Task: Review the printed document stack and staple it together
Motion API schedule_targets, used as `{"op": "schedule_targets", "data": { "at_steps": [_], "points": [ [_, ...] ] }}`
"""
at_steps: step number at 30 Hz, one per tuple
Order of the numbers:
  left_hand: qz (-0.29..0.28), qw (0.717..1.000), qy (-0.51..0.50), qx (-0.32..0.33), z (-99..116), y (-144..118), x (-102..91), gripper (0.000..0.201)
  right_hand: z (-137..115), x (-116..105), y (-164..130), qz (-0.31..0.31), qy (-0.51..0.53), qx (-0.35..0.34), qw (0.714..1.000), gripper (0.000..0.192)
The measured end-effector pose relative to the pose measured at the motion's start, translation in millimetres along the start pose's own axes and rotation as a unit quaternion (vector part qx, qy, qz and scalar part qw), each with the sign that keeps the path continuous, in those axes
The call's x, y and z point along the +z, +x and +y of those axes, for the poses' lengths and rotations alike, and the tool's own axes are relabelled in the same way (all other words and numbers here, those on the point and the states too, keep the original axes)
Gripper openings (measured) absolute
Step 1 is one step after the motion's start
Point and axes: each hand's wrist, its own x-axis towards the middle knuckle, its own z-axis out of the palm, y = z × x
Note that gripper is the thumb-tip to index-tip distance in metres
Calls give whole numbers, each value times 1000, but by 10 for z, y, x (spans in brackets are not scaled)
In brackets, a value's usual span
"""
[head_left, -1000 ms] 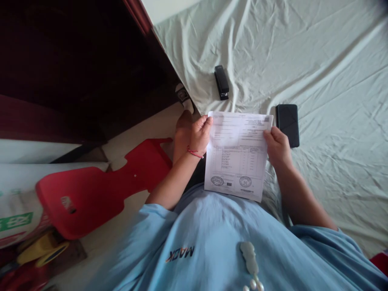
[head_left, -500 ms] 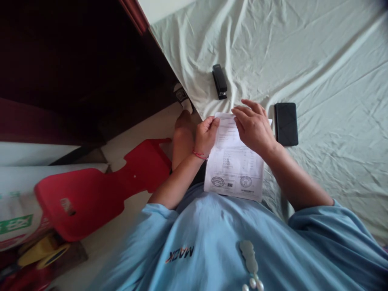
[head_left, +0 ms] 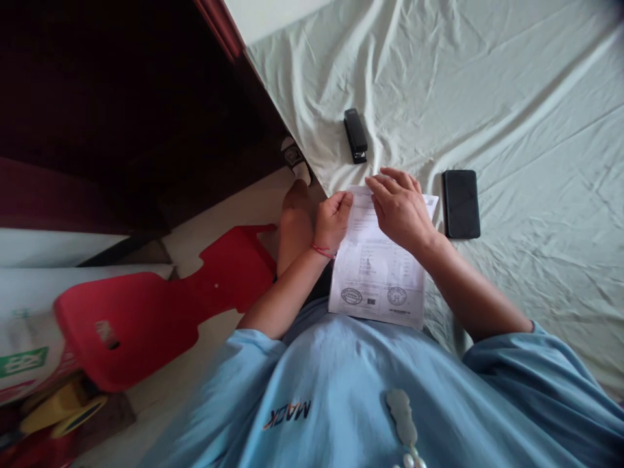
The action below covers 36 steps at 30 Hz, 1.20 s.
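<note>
A printed paper sheet (head_left: 377,279) with two round stamps near its bottom rests against my lap, over the edge of the bed. My left hand (head_left: 333,220), a red string on its wrist, pinches the sheet's upper left edge. My right hand (head_left: 398,207) lies across the top of the sheet with the fingers spread and pointing left, their tips at the top edge near my left hand. A black stapler (head_left: 355,135) lies on the bed sheet just beyond the paper. A black phone (head_left: 461,203) lies to the right of my right hand.
The wrinkled pale bed sheet (head_left: 511,97) fills the right and far side. A dark wooden bed frame (head_left: 146,117) is at the left. A red plastic stool (head_left: 146,312) stands on the floor beside my foot (head_left: 292,218). Bags and yellow tape rolls (head_left: 63,406) sit at lower left.
My right hand left the sheet's right edge and moved left across the top of the page, where it now rests. My left hand kept its hold.
</note>
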Motion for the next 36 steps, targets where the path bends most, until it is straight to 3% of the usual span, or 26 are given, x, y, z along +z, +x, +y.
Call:
{"op": "schedule_targets", "data": {
  "at_steps": [12,17,22,26,31,36],
  "points": [
    [-4,1000,26,10,4,11,6,38,-21,97,41,-22,4,-29,999,47],
    [-22,1000,-3,-4,-84,37,0,37,65,165,114,-25,48,0,999,41],
    [-24,998,-49,-32,-157,143,-38,41,310,143,349,-35,72,54,995,36],
    [-3,1000,-21,-23,-199,241,-87,36,500,75,550,-99,93,87,987,28],
    [37,999,26,-7,-293,327,-112,38,565,80,762,-182,115,90,972,21],
    [23,997,66,-32,-308,297,-154,38,592,108,868,-198,112,92,969,20]
  ]
}}
